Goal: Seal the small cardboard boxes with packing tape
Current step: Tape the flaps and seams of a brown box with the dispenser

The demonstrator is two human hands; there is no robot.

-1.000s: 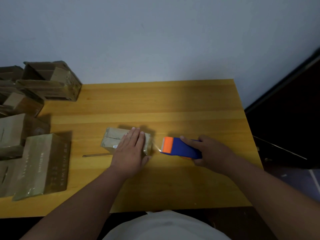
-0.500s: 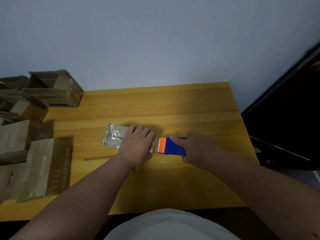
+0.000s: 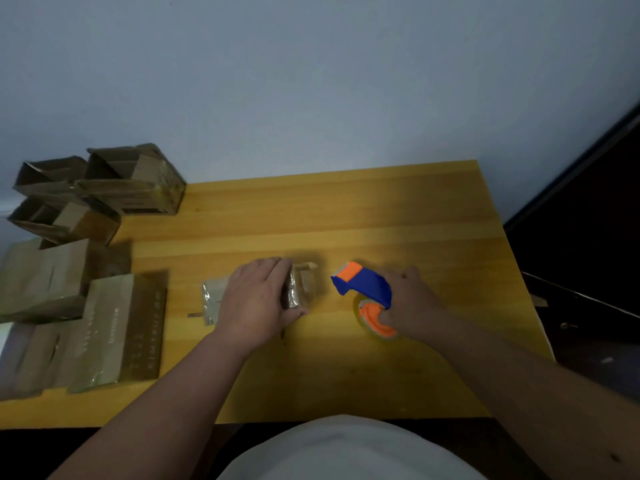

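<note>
A small cardboard box (image 3: 300,285), shiny with tape, lies in the middle of the yellow wooden table (image 3: 346,209). My left hand (image 3: 256,299) lies over it, thumb along its near side, fingers across its top. My right hand (image 3: 412,303) grips the blue and orange tape dispenser (image 3: 363,287), which is tilted on its side a short way to the right of the box, its orange roll core (image 3: 375,318) facing up. The box's left end shows past my left hand.
Several cardboard boxes stand at the table's left: open ones (image 3: 135,181) at the back, closed ones (image 3: 117,330) nearer the front edge. A thin strip (image 3: 195,314) lies left of the small box. A dark doorway (image 3: 588,237) borders the table's right side.
My right hand has pulled the dispenser away from the box to the right and tilted it on its side. My left hand has stayed on the box.
</note>
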